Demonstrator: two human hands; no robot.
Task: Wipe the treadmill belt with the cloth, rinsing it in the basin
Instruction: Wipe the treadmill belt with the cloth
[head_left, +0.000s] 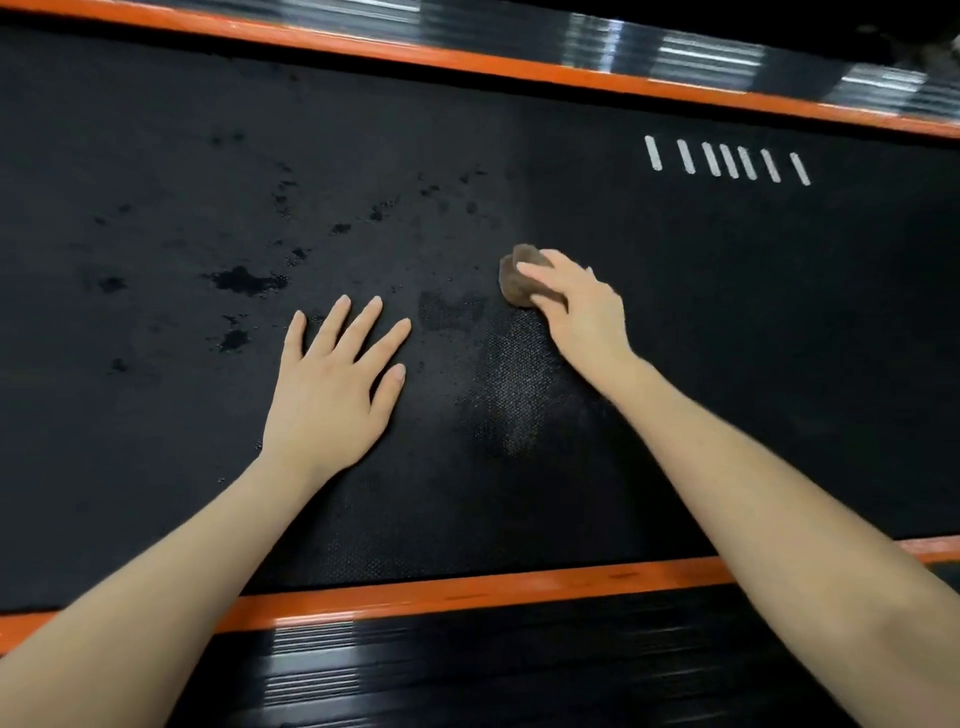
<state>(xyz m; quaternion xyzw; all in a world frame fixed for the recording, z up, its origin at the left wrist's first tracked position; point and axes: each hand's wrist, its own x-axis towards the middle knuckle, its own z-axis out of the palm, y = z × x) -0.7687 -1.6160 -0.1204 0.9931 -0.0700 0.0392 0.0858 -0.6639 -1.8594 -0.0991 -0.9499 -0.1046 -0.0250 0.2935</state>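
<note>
The whole view is pretty much taken up by the black treadmill belt, textured all over and framed by an orange strip along the near edge and another orange strip along the far edge. Ribbed black side rails are seen just outside the near strip. Dark wet patches are scattered over the left half, and a row of white dashes is printed toward the far right. A balled-up brown cloth is pressed against the belt by the right hand, while the left hand is laid flat, fingers spread.
</note>
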